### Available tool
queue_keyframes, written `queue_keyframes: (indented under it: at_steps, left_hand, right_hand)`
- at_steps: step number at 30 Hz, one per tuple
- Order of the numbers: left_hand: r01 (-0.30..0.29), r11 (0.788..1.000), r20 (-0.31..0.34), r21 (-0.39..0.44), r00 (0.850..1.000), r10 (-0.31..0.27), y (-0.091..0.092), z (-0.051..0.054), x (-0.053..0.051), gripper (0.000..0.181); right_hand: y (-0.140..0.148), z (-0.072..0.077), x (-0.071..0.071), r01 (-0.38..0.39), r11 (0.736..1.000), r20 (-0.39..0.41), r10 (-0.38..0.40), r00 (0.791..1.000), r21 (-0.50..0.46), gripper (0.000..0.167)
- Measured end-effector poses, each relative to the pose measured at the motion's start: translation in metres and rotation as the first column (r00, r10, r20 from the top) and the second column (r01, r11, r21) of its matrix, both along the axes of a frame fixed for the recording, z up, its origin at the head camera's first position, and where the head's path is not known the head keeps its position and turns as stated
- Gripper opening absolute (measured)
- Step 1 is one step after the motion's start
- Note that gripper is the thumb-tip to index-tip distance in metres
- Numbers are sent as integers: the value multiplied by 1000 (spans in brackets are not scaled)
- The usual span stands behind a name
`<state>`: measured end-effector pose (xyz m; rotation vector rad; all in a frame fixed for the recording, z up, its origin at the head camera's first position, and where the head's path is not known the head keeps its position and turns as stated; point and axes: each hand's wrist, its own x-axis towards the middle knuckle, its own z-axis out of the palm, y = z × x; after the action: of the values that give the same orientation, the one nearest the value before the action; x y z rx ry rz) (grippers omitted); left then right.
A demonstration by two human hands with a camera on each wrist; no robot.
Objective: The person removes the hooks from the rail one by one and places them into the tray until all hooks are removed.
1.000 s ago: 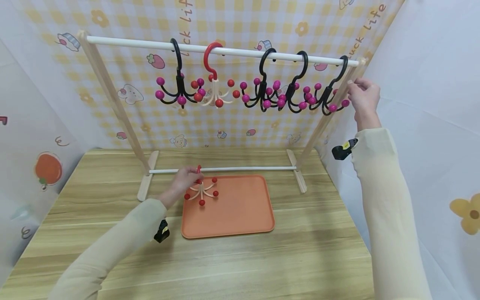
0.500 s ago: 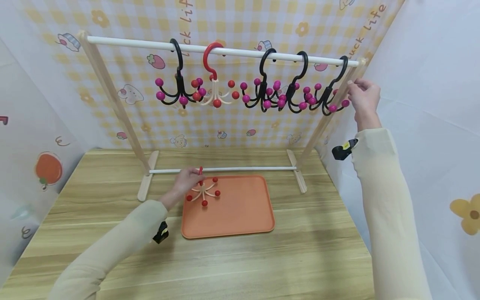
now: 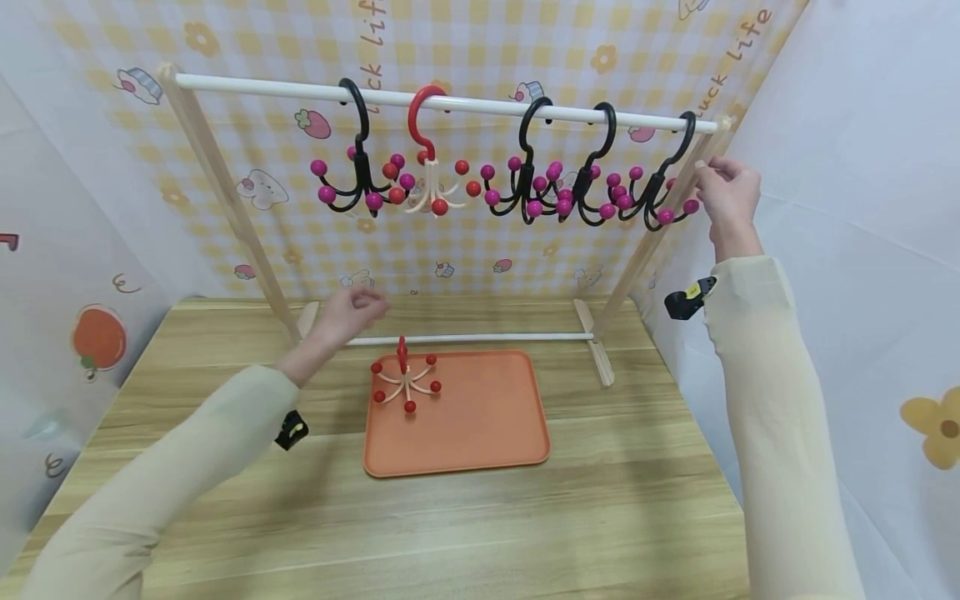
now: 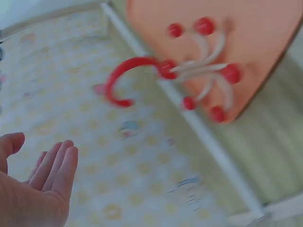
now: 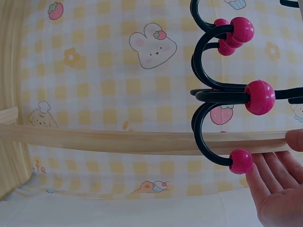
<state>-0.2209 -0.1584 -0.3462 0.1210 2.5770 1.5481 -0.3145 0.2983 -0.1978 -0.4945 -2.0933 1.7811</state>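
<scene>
Resting on tray (image 3: 472,429), lower centre: red-hooked hanger (image 3: 407,380), placement apparently done; left hand (image 3: 347,317), released; right hand (image 3: 730,193), grasping post (image 5: 118,142), upper right. Next move likely calls for fresh left grip.

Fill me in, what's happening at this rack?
A person's right hand is holding the rack's right post. Their left hand is open and holding nothing, just beyond a red-hooked hanger that sits in the far left corner of the orange tray. Four black hangers and another red-hooked one hang from the white upper bar.
</scene>
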Motion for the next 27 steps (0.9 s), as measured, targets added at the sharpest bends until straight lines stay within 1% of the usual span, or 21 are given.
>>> queue_keyframes:
  at_steps: [3, 5, 6, 8, 12, 16, 19, 20, 23, 27]
  left_hand:
    - [-39, 999, -83, 22, 996, 41, 0, 26, -2, 39]
    - [-73, 997, -130, 37, 989, 77, 0, 43, -2, 39]
    - [-85, 995, -156, 60, 983, 93, 1, 51, -2, 38]
    - [-108, 991, -211, 76, 970, 122, 2, 66, -3, 38]
    - [-147, 980, -270, 137, 946, 179, 3, 97, -2, 39]
    - [-185, 962, -324, 198, 914, 243, 4, 125, -6, 39]
    - [-203, 955, -364, 215, 891, 271, 5, 141, -11, 39]
    - [-206, 955, -371, 213, 887, 275, 6, 145, -13, 40]
    - [-222, 956, -360, 193, 890, 280, 9, 154, -19, 42]
    - [-241, 951, -315, 192, 903, 292, 14, 159, -29, 46]
  right_hand:
    - [0, 0, 0, 2, 1000, -1, -2, 1000, 1, 44]
    - [0, 0, 0, 1, 1000, -3, -1, 1000, 2, 44]
    - [0, 0, 0, 1, 1000, -5, -1, 1000, 4, 44]
    - [0, 0, 0, 1, 1000, -7, -1, 1000, 7, 44]
    - [1, -1, 0, 0, 1000, -7, 0, 1000, 9, 44]
    - [1, 0, 0, -6, 1000, -4, 6, 1000, 11, 45]
    - [1, 0, 0, -5, 1000, 2, 5, 1000, 12, 45]
    - [1, 0, 0, -5, 1000, 4, 5, 1000, 12, 45]
    - [1, 0, 0, -3, 1000, 6, 3, 1000, 5, 45]
    - [1, 1, 0, -4, 1000, 3, 4, 1000, -2, 45]
